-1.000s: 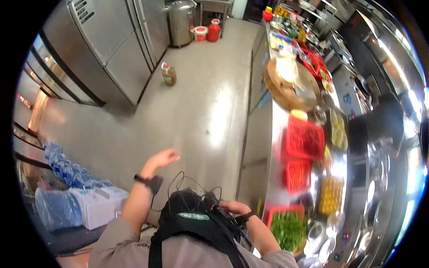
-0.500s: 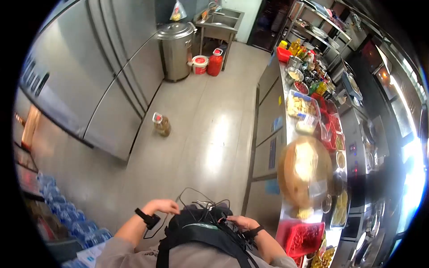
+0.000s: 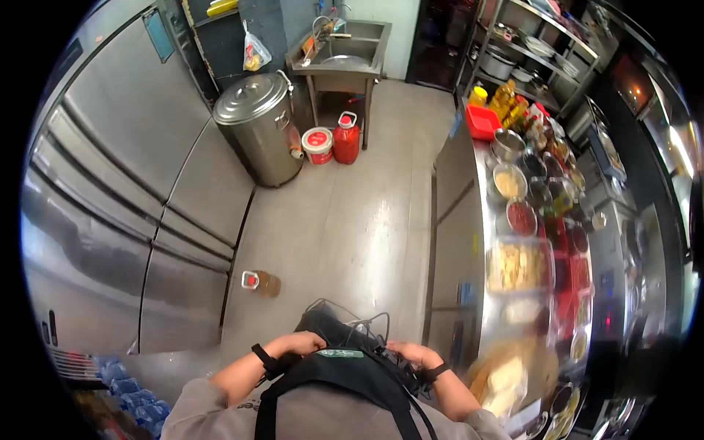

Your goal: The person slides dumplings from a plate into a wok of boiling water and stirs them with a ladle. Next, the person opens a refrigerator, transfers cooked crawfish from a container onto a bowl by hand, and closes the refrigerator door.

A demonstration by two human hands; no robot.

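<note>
My left hand [image 3: 303, 342] is at the upper left edge of a black chest bag [image 3: 341, 364] with straps, its fingers curled inward against it. What they hold, if anything, is hidden. On the other side, my right hand [image 3: 415, 354] has its fingers bent at the bag's right edge, beside a tangle of black cables [image 3: 356, 323]. I cannot make out what is between those fingers. Both wrists wear black bands.
A bottle of brown liquid [image 3: 265, 283] stands on the floor ahead left. Steel fridges [image 3: 125, 183] line the left; a lidded steel pot [image 3: 257, 125], a white bucket [image 3: 317, 147] and a sink [image 3: 352, 55] are farther on. A food-laden counter [image 3: 458, 213] runs along the right.
My view has shifted forward, so the floor bottle and counter appear lower and the pot and sink larger. My left hand has come in from beside the bag to its edge.
</note>
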